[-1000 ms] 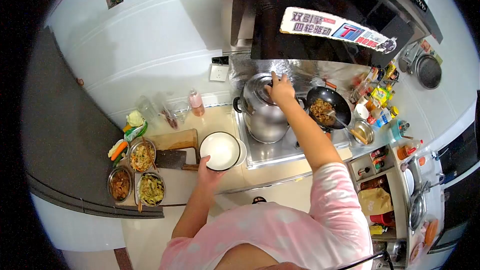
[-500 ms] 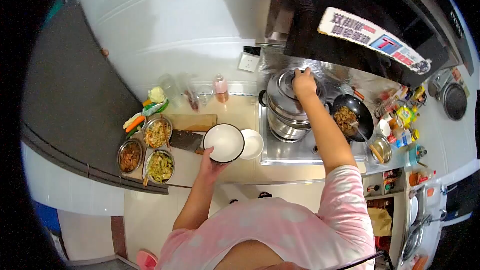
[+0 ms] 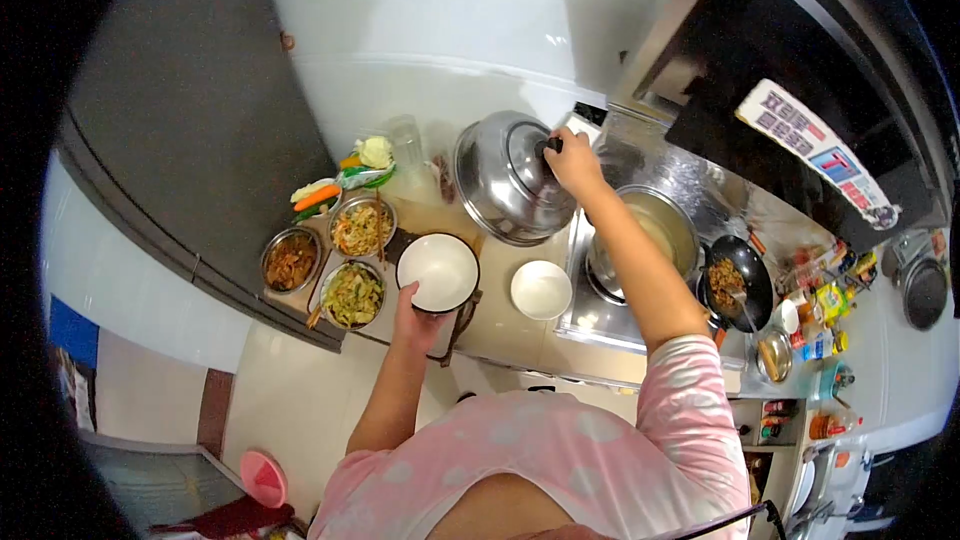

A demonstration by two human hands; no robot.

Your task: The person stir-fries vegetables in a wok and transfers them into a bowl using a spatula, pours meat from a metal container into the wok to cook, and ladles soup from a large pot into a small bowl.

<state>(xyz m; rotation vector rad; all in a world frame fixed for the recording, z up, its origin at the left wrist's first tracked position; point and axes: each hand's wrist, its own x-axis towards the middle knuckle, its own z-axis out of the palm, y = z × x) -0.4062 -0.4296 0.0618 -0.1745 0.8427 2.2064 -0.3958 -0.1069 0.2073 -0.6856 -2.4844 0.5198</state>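
Note:
My left hand (image 3: 418, 317) grips the rim of a white bowl with a dark edge (image 3: 438, 273), held over the counter. With my right hand (image 3: 577, 162) I hold the steel pot lid (image 3: 512, 180) by its black knob, tilted above the back of the counter, left of the stove. The steel pot (image 3: 660, 225) stands uncovered on the stove, with pale liquid inside, partly behind my right forearm. A second white bowl (image 3: 541, 290) sits on the counter between the held bowl and the stove.
A black wok (image 3: 757, 285) with browned food and a spatula is right of the pot. Dishes of noodles (image 3: 358, 227), greens (image 3: 352, 295) and brown food (image 3: 291, 260) stand at the left. Bottles and a steel bowl (image 3: 773, 354) are at the right; the range hood (image 3: 820, 70) hangs above.
The lid has come off the pot and moved left with my right hand, uncovering the liquid. The view has turned left. My left hand still holds the bowl.

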